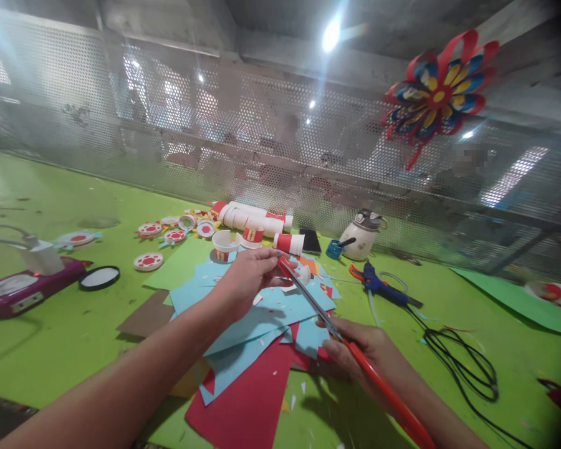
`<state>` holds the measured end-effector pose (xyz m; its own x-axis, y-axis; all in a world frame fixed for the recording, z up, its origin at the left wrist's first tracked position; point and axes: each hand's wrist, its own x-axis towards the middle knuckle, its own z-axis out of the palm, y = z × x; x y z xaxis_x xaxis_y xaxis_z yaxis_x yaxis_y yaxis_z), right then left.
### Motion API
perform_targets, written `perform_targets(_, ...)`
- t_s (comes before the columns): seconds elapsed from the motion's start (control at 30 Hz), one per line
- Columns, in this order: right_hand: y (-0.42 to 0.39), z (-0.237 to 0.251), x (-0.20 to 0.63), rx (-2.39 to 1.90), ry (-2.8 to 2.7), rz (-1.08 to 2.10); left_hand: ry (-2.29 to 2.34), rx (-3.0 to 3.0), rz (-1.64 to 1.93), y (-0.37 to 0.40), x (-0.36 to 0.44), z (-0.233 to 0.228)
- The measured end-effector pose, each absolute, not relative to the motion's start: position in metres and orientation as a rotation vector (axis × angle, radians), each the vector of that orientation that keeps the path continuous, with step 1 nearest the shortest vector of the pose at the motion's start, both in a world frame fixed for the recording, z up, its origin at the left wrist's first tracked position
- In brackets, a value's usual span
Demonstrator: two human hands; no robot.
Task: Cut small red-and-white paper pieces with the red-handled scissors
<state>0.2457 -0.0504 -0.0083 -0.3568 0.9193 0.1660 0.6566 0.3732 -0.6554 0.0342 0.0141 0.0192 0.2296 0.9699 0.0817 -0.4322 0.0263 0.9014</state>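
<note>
My left hand (247, 277) is closed in a pinch on a small red paper piece (284, 268). In my right hand (367, 346) are scissors (315, 304) with long metal blades and red handles. Their blades point up and left, with the tips at the red piece by my left fingertips. I cannot tell whether the blades touch it. Below both hands lie light blue paper sheets (252, 333) strewn with small scraps. A red sheet (243, 396) sticks out from under them. Just beyond my left hand stand cut paper cups (252, 236) in red and white.
Stacked paper cups (252, 219), a phone (310, 241), a blue pot (334, 249) and a white bottle (359, 237) stand at the back. To the right lie a blue glue gun (383, 290) and its coiled cable (467, 365). Decorated discs (148, 262) and a purple power strip (32, 287) are left.
</note>
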Motion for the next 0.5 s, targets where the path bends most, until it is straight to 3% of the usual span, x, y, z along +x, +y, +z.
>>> perform_targets(0.5, -0.0518, -0.0062, 0.2424, -1.358, -2.113, 0.714, 0.779, 1.076, 1.203, 0.0136, 0.0343, 0.0209)
